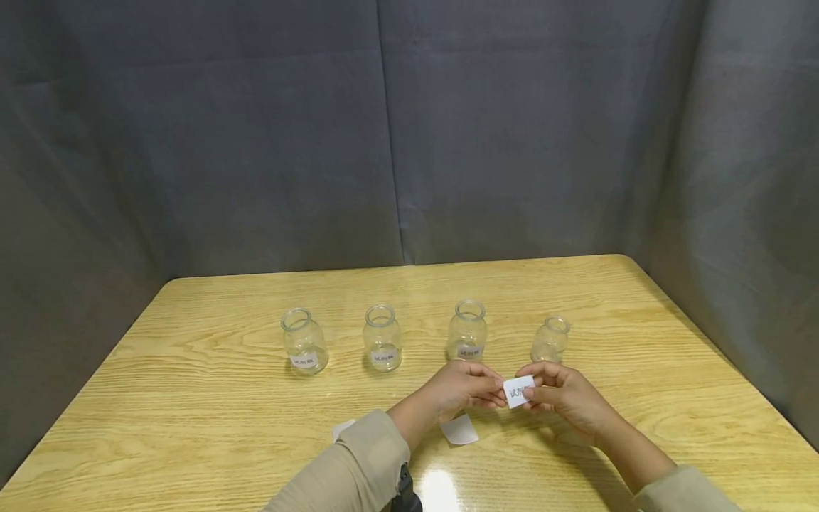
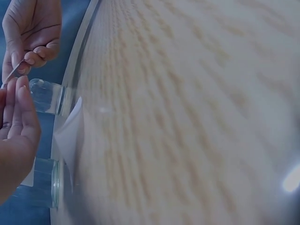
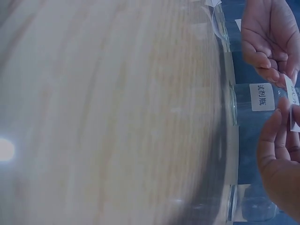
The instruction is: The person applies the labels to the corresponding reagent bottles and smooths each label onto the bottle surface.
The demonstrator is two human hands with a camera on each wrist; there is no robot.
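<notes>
Pinched between both grips: small white label (image 1: 518,391), handwritten, held just above the tabletop (image 1: 192,398). Left hand (image 1: 462,390): fingertips clenched on label's left edge, forearm angled in from lower left. Right hand (image 1: 563,393): thumb and fingers grasping right edge, wrist angled in from lower right. Behind hands: four clear glass jars (image 1: 382,338) in a row, three labelled, rightmost jar (image 1: 550,340) bare. Near left wrist: loose white paper piece (image 1: 460,429), flat on tabletop.
</notes>
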